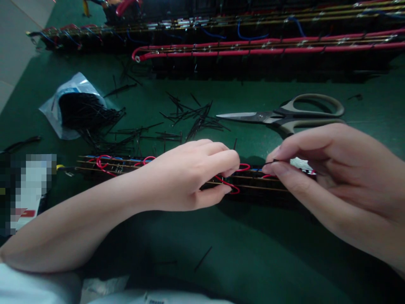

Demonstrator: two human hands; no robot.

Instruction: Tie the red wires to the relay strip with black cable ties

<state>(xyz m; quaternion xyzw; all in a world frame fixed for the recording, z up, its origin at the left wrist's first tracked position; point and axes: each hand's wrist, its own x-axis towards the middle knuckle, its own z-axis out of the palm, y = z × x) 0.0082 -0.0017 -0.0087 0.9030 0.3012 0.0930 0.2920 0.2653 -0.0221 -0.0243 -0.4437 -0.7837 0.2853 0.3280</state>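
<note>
Low across the bench lies a long black strip (pixel 262 188) with brass rods and red wire loops (pixel 243 167). My left hand (pixel 202 175) spans it, thumb on the near side and curled fingers on the far side, holding it around the red loops. Some of its fingertips are hidden. My right hand (pixel 329 173) is closed in a pinch just above the strip, farther right. Between thumb and forefinger is a thin black cable tie (pixel 269 163), mostly covered by the fingers. Loose black cable ties (pixel 202 118) lie scattered beyond my left hand.
Scissors (pixel 272 117) lie beyond my right hand, blades pointing left. An open plastic bag (pixel 79 105) spills black cable ties at the left. Longer wired assemblies (pixel 253 50) with red cables span the back. A partly blurred-out object (pixel 31 185) sits at the left edge of the green bench (pixel 253 253).
</note>
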